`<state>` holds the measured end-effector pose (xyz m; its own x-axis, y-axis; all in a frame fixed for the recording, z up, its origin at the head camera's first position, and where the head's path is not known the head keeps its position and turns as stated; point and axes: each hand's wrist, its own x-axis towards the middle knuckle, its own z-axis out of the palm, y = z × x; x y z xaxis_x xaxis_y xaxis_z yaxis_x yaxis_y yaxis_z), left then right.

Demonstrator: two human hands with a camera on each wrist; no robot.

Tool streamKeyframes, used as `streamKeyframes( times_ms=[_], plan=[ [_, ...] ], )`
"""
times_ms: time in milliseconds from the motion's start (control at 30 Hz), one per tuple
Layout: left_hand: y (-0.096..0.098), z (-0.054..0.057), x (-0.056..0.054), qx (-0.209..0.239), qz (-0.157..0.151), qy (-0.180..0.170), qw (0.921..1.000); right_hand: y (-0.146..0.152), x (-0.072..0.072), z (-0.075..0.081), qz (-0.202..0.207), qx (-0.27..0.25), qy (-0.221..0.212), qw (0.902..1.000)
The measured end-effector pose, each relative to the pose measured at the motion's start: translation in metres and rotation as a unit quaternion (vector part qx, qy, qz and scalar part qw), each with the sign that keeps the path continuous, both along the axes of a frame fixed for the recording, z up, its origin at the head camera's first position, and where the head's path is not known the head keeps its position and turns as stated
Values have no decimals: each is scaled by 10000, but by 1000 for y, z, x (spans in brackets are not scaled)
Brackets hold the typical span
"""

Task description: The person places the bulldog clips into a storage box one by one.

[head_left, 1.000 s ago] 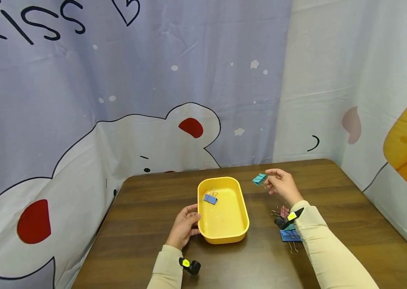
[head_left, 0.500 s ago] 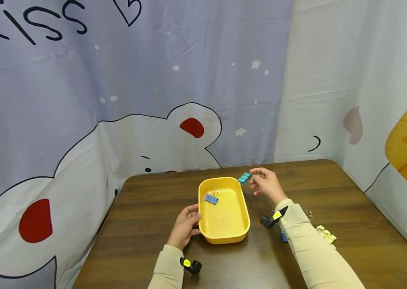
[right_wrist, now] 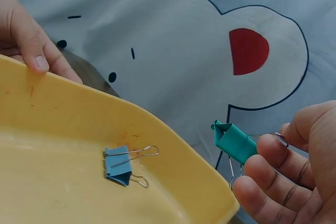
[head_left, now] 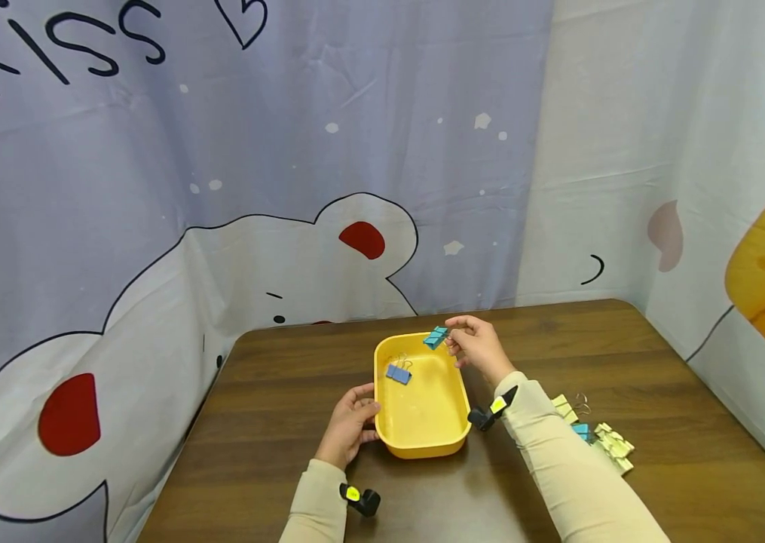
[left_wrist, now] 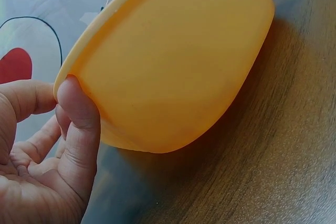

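- Clip, teal binder type (right_wrist: 236,142): at the tray's upper right corner in the head view, right of centre in the right wrist view; clear of the tray floor, body pointing away from the fingers.
- Right hand (head_left: 480,348): upper centre-right of the head frame; thumb and fingertip pinch one wire handle of the teal clip, other fingers loosely bent below. Second wire hangs free.
- Handling, teal clip: likely light, stiff-bodied, hard to damage; painted metal probably smooth. The thin wire may let the body swivel, so a pinch across the spine should sit steadier.
- Tray, yellow (head_left: 423,407): centre of the head frame, on the wooden table (head_left: 267,430); looks like thin, light plastic, apt to slide; best held at the rim.
- Left hand (head_left: 348,422): left of the tray, thumb and fingers pinching its rim.
- Blue clip (head_left: 399,374): in the tray, upper left part, wires toward the top of the frame.
- Pale yellow clips (head_left: 614,443): lower right, beside the right sleeve (head_left: 572,452), partly hidden.
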<state>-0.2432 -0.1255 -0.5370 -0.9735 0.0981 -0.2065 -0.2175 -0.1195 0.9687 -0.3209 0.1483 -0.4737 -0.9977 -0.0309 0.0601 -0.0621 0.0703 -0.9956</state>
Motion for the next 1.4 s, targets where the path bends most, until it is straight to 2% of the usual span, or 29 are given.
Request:
streamKeyframes(
  times_ms=[500,800,1100,1400],
  plan=[
    [-1,-3,-1,-32,6,17,10000,-11,-1,-7,72,100,-154,9998],
    [-1,-1,-2,-22,1,20,10000,-3,-3,-15,-224,499,-167,9984],
    [-1,-2,-3,19,4,-10,10000,13,2,-18,-257,604,-178,9977],
    [0,-1,-2,62,-13,5,10000,47,10,-18,-320,646,72,9974]
  ],
)
